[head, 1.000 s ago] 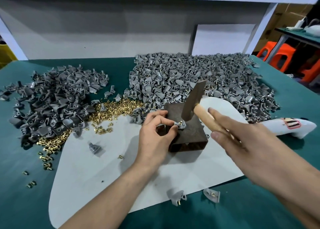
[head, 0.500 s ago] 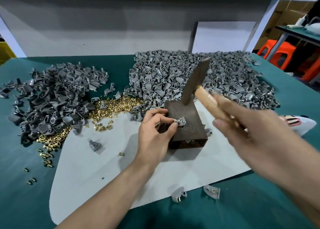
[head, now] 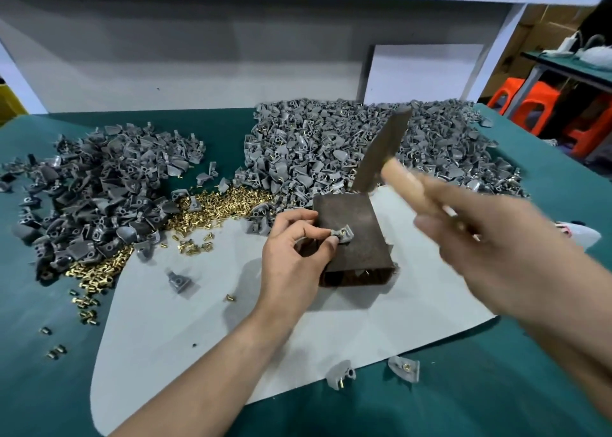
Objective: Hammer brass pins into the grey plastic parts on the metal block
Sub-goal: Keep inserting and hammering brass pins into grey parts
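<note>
Stripes of red and black are showing on a white object (head: 580,238) at the right edge of the frame, half hidden behind the right hand (head: 490,251); any writing there is too small to read.

The right hand is gripping the hammer (head: 384,152) by its wooden handle, fingers curled round it, in the middle right of the frame. Hand and handle are blurring. The hammer's dark metal head is pointing up and hanging over the far end of the block (head: 359,254), apart from it.

The left hand (head: 293,258) is lying against the left side of the block at frame centre. Its thumb and forefinger are pinching a grey part (head: 343,234) on the block's top face, and the other fingers are curling loosely. A glint of brass is showing in the part.

The block is standing on a pale mat (head: 331,334) over a green table (head: 43,387). Loose pins (head: 215,210) are lying in a heap left of the block, trailing down toward the lower left. A pile of parts (head: 99,198) is sitting at the middle left, and a larger pile (head: 331,145) is filling the upper centre behind the block. One single part (head: 178,281) is lying on the mat left of the hand. Two more parts (head: 339,373) are lying at the mat's near edge, each with brass in it.
</note>
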The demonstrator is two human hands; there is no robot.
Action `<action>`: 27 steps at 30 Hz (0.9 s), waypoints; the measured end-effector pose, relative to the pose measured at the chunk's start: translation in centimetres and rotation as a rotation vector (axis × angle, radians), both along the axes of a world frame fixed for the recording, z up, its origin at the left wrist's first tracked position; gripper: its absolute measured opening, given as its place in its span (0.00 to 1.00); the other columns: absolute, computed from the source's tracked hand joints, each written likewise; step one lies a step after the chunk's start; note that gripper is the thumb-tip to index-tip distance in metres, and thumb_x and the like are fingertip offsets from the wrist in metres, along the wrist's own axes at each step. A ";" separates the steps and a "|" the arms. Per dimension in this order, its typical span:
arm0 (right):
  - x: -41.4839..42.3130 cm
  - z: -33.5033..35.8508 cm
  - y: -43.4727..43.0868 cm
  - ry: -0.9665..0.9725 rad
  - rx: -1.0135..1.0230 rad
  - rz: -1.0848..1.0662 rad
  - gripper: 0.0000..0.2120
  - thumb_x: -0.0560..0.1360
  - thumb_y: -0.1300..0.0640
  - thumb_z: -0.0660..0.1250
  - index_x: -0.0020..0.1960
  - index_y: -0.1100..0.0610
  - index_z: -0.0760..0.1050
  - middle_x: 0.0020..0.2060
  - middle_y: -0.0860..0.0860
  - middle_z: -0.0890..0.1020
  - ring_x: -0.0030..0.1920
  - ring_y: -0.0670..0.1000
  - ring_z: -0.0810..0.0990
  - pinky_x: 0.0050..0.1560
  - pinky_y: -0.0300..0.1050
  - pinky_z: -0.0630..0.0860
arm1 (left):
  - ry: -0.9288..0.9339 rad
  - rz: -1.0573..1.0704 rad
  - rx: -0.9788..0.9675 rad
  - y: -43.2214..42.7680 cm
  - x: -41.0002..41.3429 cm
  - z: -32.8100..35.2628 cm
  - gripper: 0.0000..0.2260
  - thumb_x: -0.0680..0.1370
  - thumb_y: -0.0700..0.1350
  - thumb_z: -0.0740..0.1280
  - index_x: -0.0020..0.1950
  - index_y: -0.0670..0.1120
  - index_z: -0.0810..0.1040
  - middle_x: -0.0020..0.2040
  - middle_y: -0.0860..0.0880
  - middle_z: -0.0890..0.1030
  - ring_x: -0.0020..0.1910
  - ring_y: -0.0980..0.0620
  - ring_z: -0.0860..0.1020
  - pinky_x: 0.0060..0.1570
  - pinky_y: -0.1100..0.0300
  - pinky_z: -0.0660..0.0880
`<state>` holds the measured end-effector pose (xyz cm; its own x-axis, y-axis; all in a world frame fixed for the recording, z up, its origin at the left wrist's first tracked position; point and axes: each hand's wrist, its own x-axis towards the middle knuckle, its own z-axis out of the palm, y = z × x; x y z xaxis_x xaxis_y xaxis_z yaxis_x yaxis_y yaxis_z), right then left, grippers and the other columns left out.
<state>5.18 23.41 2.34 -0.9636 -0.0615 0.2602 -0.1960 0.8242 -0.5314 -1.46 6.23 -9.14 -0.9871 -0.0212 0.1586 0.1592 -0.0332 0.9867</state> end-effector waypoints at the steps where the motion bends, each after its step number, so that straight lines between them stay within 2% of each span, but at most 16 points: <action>1: -0.1 0.3 0.5 0.040 -0.119 -0.024 0.14 0.78 0.54 0.62 0.60 0.40 0.74 0.19 0.42 0.70 0.15 0.44 0.65 0.18 0.30 0.61 | -0.017 0.005 0.002 0.1 0.1 0.2 0.09 0.72 0.35 0.74 0.35 0.48 0.82 0.53 0.58 0.76 0.53 0.62 0.77 0.58 0.57 0.75; 3: -0.7 -0.2 1.3 0.037 -0.346 -0.038 0.12 0.79 0.55 0.61 0.56 0.40 0.76 0.21 0.47 0.67 0.15 0.48 0.63 0.20 0.30 0.62 | -0.029 0.005 -0.027 0.1 0.5 1.2 0.08 0.72 0.36 0.74 0.36 0.47 0.82 0.52 0.57 0.77 0.53 0.62 0.76 0.60 0.52 0.75; 5: -1.2 -2.1 1.8 -0.082 -0.670 -0.062 0.11 0.80 0.56 0.61 0.55 0.45 0.78 0.24 0.52 0.67 0.16 0.50 0.62 0.20 0.32 0.62 | 0.002 -0.008 -0.071 0.0 0.7 2.7 0.07 0.72 0.37 0.73 0.38 0.47 0.81 0.51 0.56 0.80 0.53 0.59 0.77 0.60 0.49 0.75; 7: -1.8 -4.6 2.3 -0.210 -0.950 -0.111 0.09 0.79 0.57 0.61 0.49 0.50 0.80 0.26 0.54 0.66 0.18 0.48 0.61 0.19 0.32 0.60 | 0.073 -0.048 -0.053 -0.3 1.0 4.8 0.07 0.73 0.38 0.72 0.39 0.48 0.79 0.46 0.54 0.84 0.49 0.55 0.80 0.55 0.56 0.77; 9: -2.3 -6.6 3.0 -0.282 -1.087 -0.147 0.09 0.79 0.56 0.62 0.44 0.51 0.79 0.25 0.53 0.66 0.18 0.47 0.60 0.18 0.32 0.59 | 0.125 -0.100 0.014 -0.8 1.6 7.0 0.05 0.71 0.41 0.72 0.38 0.49 0.78 0.39 0.52 0.84 0.43 0.52 0.82 0.47 0.62 0.79; 11: -2.8 -7.8 3.6 -0.306 -1.197 -0.137 0.05 0.76 0.56 0.64 0.44 0.54 0.78 0.25 0.52 0.66 0.16 0.47 0.59 0.17 0.30 0.58 | 0.167 -0.146 0.031 -1.0 2.4 8.6 0.02 0.69 0.44 0.70 0.37 0.50 0.78 0.35 0.53 0.83 0.39 0.50 0.83 0.46 0.58 0.79; 13: -3.0 -8.4 4.2 -0.315 -1.251 -0.095 0.05 0.73 0.54 0.66 0.45 0.55 0.77 0.25 0.52 0.66 0.15 0.47 0.59 0.17 0.30 0.59 | 0.178 -0.204 0.075 -0.9 3.0 9.3 0.01 0.66 0.47 0.71 0.37 0.51 0.80 0.34 0.53 0.83 0.39 0.47 0.81 0.50 0.48 0.77; 14: -3.1 -8.6 4.4 -0.315 -1.245 -0.084 0.05 0.73 0.53 0.66 0.45 0.54 0.78 0.25 0.52 0.67 0.15 0.47 0.59 0.17 0.30 0.59 | 0.168 -0.228 0.110 -0.8 3.3 9.4 0.03 0.66 0.48 0.70 0.37 0.51 0.81 0.35 0.53 0.83 0.39 0.47 0.80 0.51 0.47 0.76; 18: -3.1 -9.2 4.4 -0.332 -1.149 -0.089 0.10 0.74 0.53 0.65 0.52 0.55 0.79 0.25 0.53 0.67 0.15 0.47 0.60 0.21 0.30 0.61 | 0.157 -0.276 0.112 -0.2 3.3 9.4 0.04 0.66 0.49 0.69 0.38 0.51 0.81 0.35 0.53 0.82 0.37 0.52 0.80 0.46 0.58 0.77; 22: -3.1 -9.2 4.2 -0.332 -1.110 -0.081 0.10 0.77 0.54 0.63 0.55 0.52 0.79 0.25 0.53 0.67 0.16 0.48 0.60 0.22 0.32 0.63 | 0.058 -0.281 0.180 0.5 2.9 9.2 0.03 0.63 0.50 0.70 0.34 0.52 0.82 0.34 0.51 0.82 0.34 0.53 0.79 0.46 0.57 0.75; 27: -3.1 -9.2 4.2 -0.338 -1.110 -0.086 0.09 0.78 0.56 0.62 0.54 0.53 0.79 0.25 0.53 0.67 0.16 0.48 0.61 0.21 0.32 0.62 | 0.016 -0.344 0.196 0.9 3.1 9.2 0.04 0.63 0.50 0.70 0.34 0.51 0.82 0.35 0.48 0.83 0.34 0.54 0.79 0.43 0.61 0.76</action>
